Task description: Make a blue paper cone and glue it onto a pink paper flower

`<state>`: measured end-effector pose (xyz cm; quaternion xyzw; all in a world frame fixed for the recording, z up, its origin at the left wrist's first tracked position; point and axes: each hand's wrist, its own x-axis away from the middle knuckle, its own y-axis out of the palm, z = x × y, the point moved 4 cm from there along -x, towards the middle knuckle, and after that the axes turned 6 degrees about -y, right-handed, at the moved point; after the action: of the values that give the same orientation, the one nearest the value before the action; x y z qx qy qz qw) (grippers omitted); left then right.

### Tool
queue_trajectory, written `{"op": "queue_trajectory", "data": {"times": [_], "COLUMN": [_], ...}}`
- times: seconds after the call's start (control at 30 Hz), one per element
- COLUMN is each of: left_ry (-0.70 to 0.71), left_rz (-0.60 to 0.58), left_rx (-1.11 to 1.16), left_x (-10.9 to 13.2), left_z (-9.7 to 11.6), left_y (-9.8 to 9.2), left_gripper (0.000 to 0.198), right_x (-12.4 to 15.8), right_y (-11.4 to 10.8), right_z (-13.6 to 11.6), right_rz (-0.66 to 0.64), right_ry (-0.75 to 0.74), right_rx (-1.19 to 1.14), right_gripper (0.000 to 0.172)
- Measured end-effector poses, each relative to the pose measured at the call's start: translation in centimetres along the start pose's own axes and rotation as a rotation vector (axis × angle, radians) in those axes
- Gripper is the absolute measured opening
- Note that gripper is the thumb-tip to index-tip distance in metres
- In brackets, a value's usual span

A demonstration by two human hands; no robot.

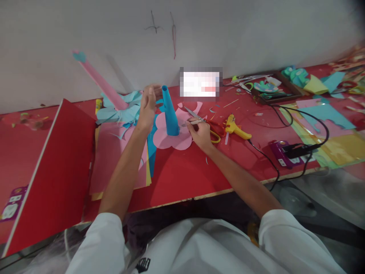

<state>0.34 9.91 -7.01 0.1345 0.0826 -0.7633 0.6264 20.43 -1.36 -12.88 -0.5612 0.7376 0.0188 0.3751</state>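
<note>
A blue paper tube (170,118), narrower at its top, stands upright on a pink flower-shaped paper (182,142). My left hand (148,102) is just left of the tube, fingers stretched out and nothing visible in them. On the other side, my right hand (201,133) pinches a slim pale pen (195,122), its tip pointing at the paper near the tube's foot. Scissors (215,135) with red and yellow handles lie beside and partly behind that hand. A yellow glue gun (238,128) rests farther right.
A pink paper stem (102,83) rises from blue paper petals (114,114) at back left. Coloured sheets (114,163) lie under my left forearm. A red divider (57,175) stands left. Cables run from a purple box (281,152); a dark tray (288,85) holds craft pieces.
</note>
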Motion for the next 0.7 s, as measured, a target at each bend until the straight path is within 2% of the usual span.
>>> {"op": "queue_trajectory", "data": {"times": [0.17, 0.23, 0.5, 0.7], "left_ry": [0.057, 0.036, 0.014, -0.014], "left_rz": [-0.245, -0.293, -0.323, -0.308], "left_rx": [-0.004, -0.034, -0.083, -0.038], "left_x": [1.0, 1.3, 1.5, 1.5], "left_z": [2.3, 2.6, 2.5, 2.6], "left_y": [1.5, 1.9, 2.1, 2.2], "left_gripper": [0.062, 0.06, 0.045, 0.04], "right_x": [-0.2, -0.2, 0.0, 0.1], "right_y": [0.6, 0.8, 1.7, 1.9], "right_z": [1.0, 1.0, 1.6, 1.7], "right_rz": [-0.04, -0.075, -0.196, -0.19], "right_ry": [0.005, 0.012, 0.01, -0.016], "right_rx": [0.027, 0.017, 0.05, 0.06], "right_gripper": [0.023, 0.022, 0.023, 0.023]}}
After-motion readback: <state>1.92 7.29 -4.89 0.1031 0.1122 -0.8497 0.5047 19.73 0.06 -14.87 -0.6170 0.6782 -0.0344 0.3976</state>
